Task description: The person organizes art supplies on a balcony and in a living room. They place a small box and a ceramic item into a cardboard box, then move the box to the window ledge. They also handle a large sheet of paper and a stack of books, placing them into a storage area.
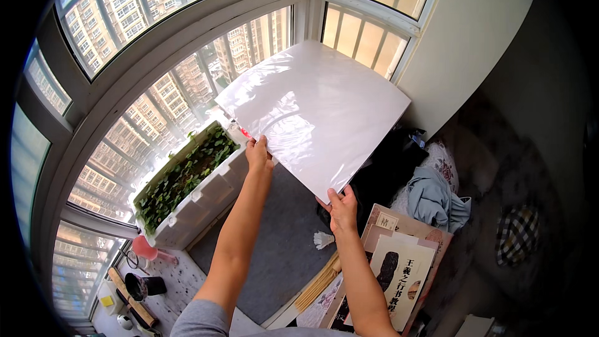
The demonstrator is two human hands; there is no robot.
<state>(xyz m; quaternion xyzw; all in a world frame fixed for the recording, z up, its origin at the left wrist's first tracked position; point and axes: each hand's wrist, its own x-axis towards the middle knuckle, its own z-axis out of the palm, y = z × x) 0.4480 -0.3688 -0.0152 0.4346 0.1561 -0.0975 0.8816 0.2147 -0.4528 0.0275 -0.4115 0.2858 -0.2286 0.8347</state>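
Note:
A large stack of white paper sheets, glossy as if under clear plastic film, is held out before me at the window corner. My left hand grips its near left edge, the thumb on top. At the near right corner, my right hand holds it with the thumb above and the other fingers partly hidden. A white foam planter box with green leafy plants stands just left of my left hand. Below the sheets is a dark grey felt mat. What supports the far side of the stack is hidden.
Calligraphy books lie at right, beside a rolled bamboo mat and a shuttlecock. Grey-blue cloth and a black bag are behind. A black cup and pink scoop sit at lower left, below the windows.

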